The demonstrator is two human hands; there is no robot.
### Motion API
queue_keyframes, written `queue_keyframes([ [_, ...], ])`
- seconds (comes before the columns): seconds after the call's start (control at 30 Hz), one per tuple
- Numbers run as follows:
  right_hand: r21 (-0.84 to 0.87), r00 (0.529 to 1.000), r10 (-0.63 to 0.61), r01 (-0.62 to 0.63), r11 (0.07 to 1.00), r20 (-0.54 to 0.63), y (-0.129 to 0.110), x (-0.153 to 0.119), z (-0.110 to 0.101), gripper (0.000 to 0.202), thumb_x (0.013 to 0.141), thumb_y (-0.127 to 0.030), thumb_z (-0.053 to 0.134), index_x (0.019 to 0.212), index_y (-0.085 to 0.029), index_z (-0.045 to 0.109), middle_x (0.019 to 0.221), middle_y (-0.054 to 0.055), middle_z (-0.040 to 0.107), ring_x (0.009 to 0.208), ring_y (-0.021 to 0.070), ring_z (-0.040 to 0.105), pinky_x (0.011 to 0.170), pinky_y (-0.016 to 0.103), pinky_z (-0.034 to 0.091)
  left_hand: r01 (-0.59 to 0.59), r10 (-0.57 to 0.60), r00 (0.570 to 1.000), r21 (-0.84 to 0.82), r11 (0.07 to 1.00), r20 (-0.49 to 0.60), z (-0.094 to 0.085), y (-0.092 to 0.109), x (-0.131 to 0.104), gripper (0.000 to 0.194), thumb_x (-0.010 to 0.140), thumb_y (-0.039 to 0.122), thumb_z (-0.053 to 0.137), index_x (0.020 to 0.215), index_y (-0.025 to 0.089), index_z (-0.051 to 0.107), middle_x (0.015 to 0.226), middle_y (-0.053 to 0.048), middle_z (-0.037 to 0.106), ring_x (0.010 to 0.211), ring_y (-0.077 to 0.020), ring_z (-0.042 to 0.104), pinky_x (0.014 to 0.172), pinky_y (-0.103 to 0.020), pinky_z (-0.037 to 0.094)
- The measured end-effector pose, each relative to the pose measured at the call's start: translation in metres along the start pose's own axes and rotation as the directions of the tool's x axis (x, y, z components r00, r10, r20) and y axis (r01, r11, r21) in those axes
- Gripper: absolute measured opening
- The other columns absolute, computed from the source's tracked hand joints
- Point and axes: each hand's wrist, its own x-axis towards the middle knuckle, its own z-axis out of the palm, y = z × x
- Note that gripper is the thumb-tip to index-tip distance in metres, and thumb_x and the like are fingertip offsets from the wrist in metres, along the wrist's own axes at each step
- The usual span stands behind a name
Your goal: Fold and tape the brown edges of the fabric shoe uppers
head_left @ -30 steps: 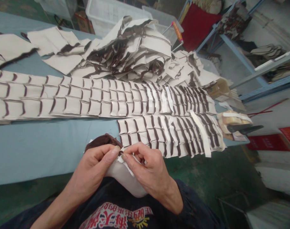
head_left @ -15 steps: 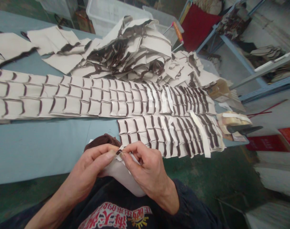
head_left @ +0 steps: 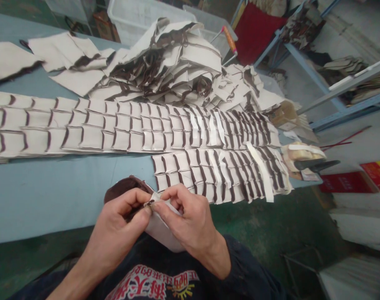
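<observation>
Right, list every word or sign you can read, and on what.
"海天": dark garment, upside down; rest of that line unclear.
"晒出来的": same garment, smaller line, upside down.
Red panel, red-and-yellow sign: too blurred.
Carton label: too small.

Head cam looks fwd & down, nr the fingers (head_left: 176, 192), w/ tbl (head_left: 52, 191) beyond.
</observation>
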Motion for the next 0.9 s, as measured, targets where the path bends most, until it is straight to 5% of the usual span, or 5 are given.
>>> queue_keyframes([
  [0.17, 0.309, 0.890, 0.265, -0.388, 0.869, 0.372, -0.002, 0.010, -0.005, 0.052, 0.099, -0.068, 0.098, 0.094, -0.024, 0.070, 0.069, -0.008, 0.064, 0.061, 0.0116, 0.057, 0.058, 0.023, 0.040, -0.047, 0.049, 0.996, 0.028, 0.998, -0.073, 0.002, -0.002, -0.010, 0.022, 0.090, 0.042, 0.073, 0.074, 0.026, 0.077, 0.069, 0.001, 0.073, 0.066, -0.0203, 0.062, 0.063, -0.028, 0.049],
  [0.4, 0.487, 0.684, 0.110, -0.613, 0.622, 0.721, 0.017, 0.034, 0.000, 0.084, 0.069, -0.081, 0.114, 0.082, -0.028, 0.051, 0.064, -0.013, 0.051, 0.055, 0.0084, 0.040, 0.050, 0.022, 0.033, -0.207, 0.207, 0.978, 0.011, 0.978, 0.008, 0.005, -0.011, 0.000, 0.025, 0.090, 0.038, 0.070, 0.068, 0.027, 0.065, 0.060, 0.004, 0.060, 0.055, -0.0164, 0.048, 0.052, -0.026, 0.039],
  [0.6, 0.604, 0.804, -0.008, -0.439, 0.666, 0.594, 0.025, 0.026, 0.007, 0.070, 0.098, -0.084, 0.089, 0.082, -0.030, 0.048, 0.063, -0.010, 0.049, 0.057, 0.0127, 0.045, 0.057, 0.027, 0.044, -0.123, 0.125, 0.971, -0.019, 0.992, 0.206, -0.002, 0.017, 0.007, 0.022, 0.086, 0.040, 0.068, 0.070, 0.026, 0.070, 0.064, 0.000, 0.071, 0.058, -0.0198, 0.064, 0.053, -0.025, 0.052],
  [0.8, 0.320, 0.963, -0.118, 0.035, 0.947, 0.242, 0.006, 0.026, -0.023, 0.033, 0.119, -0.048, 0.062, 0.093, -0.027, 0.061, 0.079, -0.003, 0.068, 0.074, 0.0171, 0.065, 0.075, 0.031, 0.055, -0.245, 0.231, 0.948, 0.036, 0.969, 0.219, -0.020, 0.036, 0.014, 0.022, 0.088, 0.039, 0.073, 0.074, 0.025, 0.084, 0.065, -0.001, 0.078, 0.057, -0.0192, 0.067, 0.052, -0.022, 0.052],
  [0.9, 0.238, 0.958, -0.280, 0.257, 0.937, 0.067, -0.009, 0.029, -0.039, 0.017, 0.114, -0.041, 0.072, 0.116, -0.025, 0.075, 0.106, 0.006, 0.087, 0.098, 0.0230, 0.082, 0.094, 0.037, 0.067, -0.313, 0.288, 0.918, 0.053, 0.948, 0.272, -0.034, 0.045, 0.015, 0.024, 0.091, 0.038, 0.074, 0.081, 0.026, 0.092, 0.070, -0.002, 0.084, 0.061, -0.0210, 0.072, 0.054, -0.022, 0.054],
])
